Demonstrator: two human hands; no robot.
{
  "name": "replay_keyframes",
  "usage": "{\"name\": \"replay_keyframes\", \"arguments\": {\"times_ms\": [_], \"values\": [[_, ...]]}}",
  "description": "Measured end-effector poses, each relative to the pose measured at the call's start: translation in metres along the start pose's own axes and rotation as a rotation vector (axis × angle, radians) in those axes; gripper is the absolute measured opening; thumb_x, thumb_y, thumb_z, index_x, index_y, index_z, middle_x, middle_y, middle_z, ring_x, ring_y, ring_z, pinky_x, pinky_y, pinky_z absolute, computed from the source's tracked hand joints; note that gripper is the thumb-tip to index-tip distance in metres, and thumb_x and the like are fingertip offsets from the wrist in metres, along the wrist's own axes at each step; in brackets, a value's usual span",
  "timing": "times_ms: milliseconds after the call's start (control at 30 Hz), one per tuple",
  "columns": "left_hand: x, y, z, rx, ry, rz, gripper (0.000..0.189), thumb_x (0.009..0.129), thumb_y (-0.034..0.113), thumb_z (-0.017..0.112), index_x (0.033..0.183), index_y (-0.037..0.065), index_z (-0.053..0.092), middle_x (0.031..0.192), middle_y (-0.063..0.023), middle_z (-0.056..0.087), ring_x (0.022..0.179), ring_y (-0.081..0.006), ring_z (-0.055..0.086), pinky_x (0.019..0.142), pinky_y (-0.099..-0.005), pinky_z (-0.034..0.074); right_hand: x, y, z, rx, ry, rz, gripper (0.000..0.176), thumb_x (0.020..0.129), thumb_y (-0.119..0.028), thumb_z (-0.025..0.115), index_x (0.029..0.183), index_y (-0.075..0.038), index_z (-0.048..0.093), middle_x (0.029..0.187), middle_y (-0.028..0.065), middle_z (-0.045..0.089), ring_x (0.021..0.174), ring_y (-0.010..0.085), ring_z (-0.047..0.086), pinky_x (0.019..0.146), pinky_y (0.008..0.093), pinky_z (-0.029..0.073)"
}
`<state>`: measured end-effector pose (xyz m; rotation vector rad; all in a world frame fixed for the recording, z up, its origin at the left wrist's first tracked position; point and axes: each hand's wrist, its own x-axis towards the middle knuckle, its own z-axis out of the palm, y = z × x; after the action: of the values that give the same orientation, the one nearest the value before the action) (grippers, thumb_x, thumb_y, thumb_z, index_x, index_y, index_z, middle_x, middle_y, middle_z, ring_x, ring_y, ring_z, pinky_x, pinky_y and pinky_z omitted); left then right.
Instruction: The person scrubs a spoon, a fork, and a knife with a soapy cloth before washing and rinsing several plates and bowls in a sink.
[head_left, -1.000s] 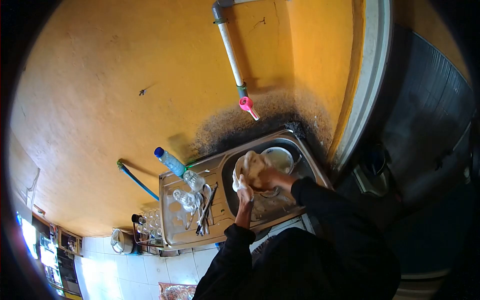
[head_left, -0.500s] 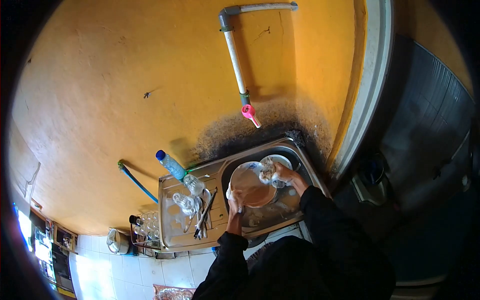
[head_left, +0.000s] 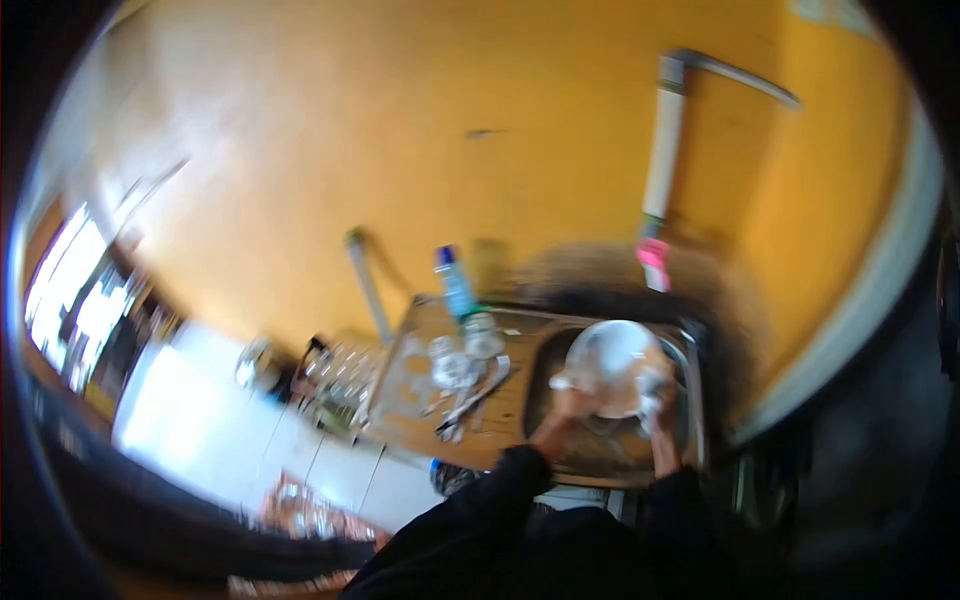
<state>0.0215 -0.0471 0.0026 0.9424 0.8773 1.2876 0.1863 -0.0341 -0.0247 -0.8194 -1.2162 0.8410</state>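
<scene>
A white bowl [head_left: 612,348] is held tilted over the sink [head_left: 545,360]. My left hand [head_left: 572,404] grips its rim at the lower left, with suds on the fingers. On the bowl's right side is my right hand [head_left: 658,418], closed around a pale, foamy scrubber [head_left: 653,384]. Motion blur smears both hands and hides the finger details. Part of another round dish in the sink shows behind the bowl's right edge.
On the drainboard [head_left: 400,400] left of the sink lie glasses [head_left: 455,365] and cutlery [head_left: 465,405]. A bottle with a blue cap [head_left: 456,285] stands by the wall. A pink-handled tap [head_left: 653,255] hangs above the sink. Further left is a rack of glasses [head_left: 340,372].
My view has swung left, so the sink appears further right and blurred. The bowl is now lifted and tilted, its inside showing more white. My right hand has moved down along its right side.
</scene>
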Motion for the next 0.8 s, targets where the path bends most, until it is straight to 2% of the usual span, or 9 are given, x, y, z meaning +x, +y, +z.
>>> {"name": "replay_keyframes", "arguments": {"times_ms": [33, 100, 167, 267, 333, 467, 500, 700, 800], "values": [[0.025, -0.082, -0.007, -0.041, -0.051, -0.001, 0.017, 0.068, 0.016, 0.058, 0.078, 0.004, 0.051, 0.070, -0.0031, 0.052, 0.063, -0.0142, 0.051, 0.055, -0.0278, 0.043, -0.027, 0.097, -0.038, -0.010, 0.133, 0.115, 0.036, 0.072, -0.016, 0.049, 0.105, -0.004, 0.042, 0.102, 0.0074, 0.046, 0.090, 0.0149, 0.046, 0.075, 0.0317, 0.040], [0.005, -0.046, 0.035, 0.372, 0.183, -0.229, 0.025, 0.071, 0.018, 0.055, 0.085, -0.001, 0.052, 0.076, -0.0048, 0.054, 0.068, -0.0100, 0.048, 0.058, -0.0240, 0.040, -0.024, 0.080, 0.019, 0.107, -0.122, 0.185, 0.035, 0.072, -0.016, 0.049, 0.104, -0.004, 0.043, 0.102, 0.0074, 0.046, 0.090, 0.0149, 0.046, 0.075, 0.0316, 0.040], [0.010, -0.044, 0.013, 0.086, 0.041, -0.320, 0.023, 0.069, 0.018, 0.056, 0.085, 0.002, 0.054, 0.075, -0.0049, 0.054, 0.065, -0.0106, 0.048, 0.055, -0.0255, 0.041, -0.025, 0.078, -0.003, 0.251, -0.354, 0.283, 0.034, 0.072, -0.016, 0.049, 0.103, -0.004, 0.043, 0.100, 0.0074, 0.046, 0.089, 0.0148, 0.046, 0.074, 0.0315, 0.040], [0.027, -0.033, -0.002, 0.309, 0.005, 0.048, 0.018, 0.070, 0.014, 0.055, 0.083, 0.002, 0.056, 0.069, -0.0040, 0.054, 0.060, -0.0106, 0.049, 0.051, -0.0260, 0.042, 0.065, 0.081, 0.023, 0.440, -0.561, 0.401, 0.031, 0.072, -0.015, 0.049, 0.101, -0.005, 0.044, 0.098, 0.0075, 0.046, 0.087, 0.0147, 0.046, 0.073, 0.0313, 0.040], [0.047, -0.094, 0.018, 0.016, 0.283, -0.087, 0.015, 0.070, 0.012, 0.054, 0.081, 0.001, 0.056, 0.064, -0.0028, 0.054, 0.058, -0.0103, 0.050, 0.048, -0.0266, 0.042, -0.061, 0.066, 0.028, 0.562, -0.636, 0.471, 0.030, 0.072, -0.015, 0.049, 0.100, -0.005, 0.044, 0.096, 0.0076, 0.047, 0.086, 0.0146, 0.047, 0.072, 0.0312, 0.040], [0.016, -0.036, 0.015, -0.084, 0.184, -0.031, 0.015, 0.069, 0.013, 0.053, 0.079, 0.003, 0.055, 0.062, -0.0076, 0.054, 0.056, -0.0155, 0.053, 0.045, -0.0333, 0.041, -0.054, 0.081, -0.032, 0.823, -0.767, 0.618, 0.027, 0.072, -0.014, 0.050, 0.097, -0.005, 0.046, 0.093, 0.0076, 0.047, 0.084, 0.0144, 0.047, 0.071, 0.0310, 0.040], [0.014, -0.032, 0.013, -0.110, 0.156, -0.017, 0.014, 0.069, 0.014, 0.053, 0.078, 0.003, 0.055, 0.061, -0.0088, 0.054, 0.056, -0.0168, 0.054, 0.044, -0.0350, 0.041, 0.044, 0.101, -0.031, 0.887, -0.794, 0.653, 0.026, 0.072, -0.014, 0.050, 0.096, -0.006, 0.046, 0.092, 0.0077, 0.047, 0.083, 0.0144, 0.047, 0.070, 0.0309, 0.040], [0.050, -0.170, 0.042, 0.188, 0.392, 0.055, 0.022, 0.067, 0.015, 0.053, 0.084, 0.002, 0.056, 0.068, -0.0120, 0.055, 0.059, -0.0213, 0.052, 0.055, -0.0376, 0.043, -0.100, 0.084, -0.048, 1.214, -0.860, 0.696, 0.022, 0.072, -0.013, 0.050, 0.092, -0.007, 0.047, 0.088, 0.0078, 0.048, 0.080, 0.0141, 0.047, 0.068, 0.0305, 0.041], [0.027, -0.064, -0.012, 0.467, 0.140, 0.188, 0.009, 0.070, 0.008, 0.051, 0.075, 0.000, 0.052, 0.071, -0.0075, 0.054, 0.058, -0.0179, 0.048, 0.048, -0.0301, 0.040, -0.076, 0.105, -0.125, 1.297, -0.724, 0.665, 0.019, 0.072, -0.013, 0.051, 0.090, -0.007, 0.048, 0.085, 0.0079, 0.048, 0.079, 0.0140, 0.047, 0.067, 0.0304, 0.041]]}}
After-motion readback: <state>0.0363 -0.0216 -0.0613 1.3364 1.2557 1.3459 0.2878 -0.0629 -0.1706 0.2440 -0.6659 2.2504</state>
